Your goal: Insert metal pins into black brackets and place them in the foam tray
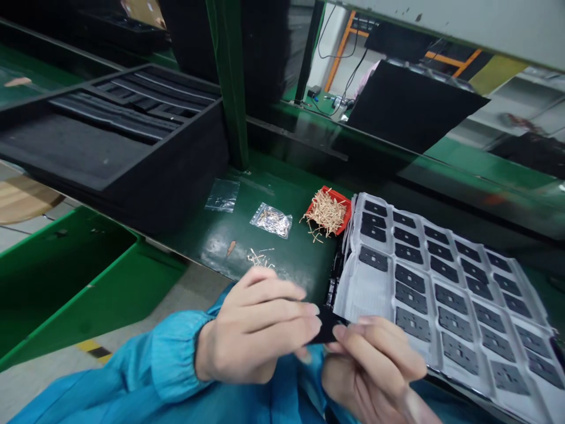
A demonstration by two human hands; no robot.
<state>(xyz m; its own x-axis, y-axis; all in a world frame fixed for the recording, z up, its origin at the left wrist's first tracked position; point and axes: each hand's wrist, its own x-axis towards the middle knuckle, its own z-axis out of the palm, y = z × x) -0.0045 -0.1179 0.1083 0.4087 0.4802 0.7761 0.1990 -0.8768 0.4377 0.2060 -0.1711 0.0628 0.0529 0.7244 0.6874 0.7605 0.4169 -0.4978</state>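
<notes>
In the head view, everything is placed from the white tray (pixel 368 290). The black piece (pixel 325 325) is held in front of the tray's near left corner; whether it touches the tray cannot be told. The left hand (pixel 259 330) has its fingers close together, their tips clamped on the piece's left part, with the thumb below. The right hand (pixel 373 362), before the tray's near edge, pinches the right end between thumb and finger. Just beyond the fingers, the tray's compartments hold dark plates (pixel 412 324).

Right beside the tray's far left side is a red box (pixel 346 207) heaped with thin tan strips (pixel 326 213), some hanging over its rim. Farther left of the tray lie a bag of small parts (pixel 271 220), a flat clear bag (pixel 223 195) and some loose strips (pixel 260 258).

An uneven pinch could bend the piece or let it slip, perhaps onto the plates. The right wrist might catch the tray's near edge and jolt the plates, since it sits so close. A sleeve (pixel 176 347) brushing leftward could scatter the loose strips.
</notes>
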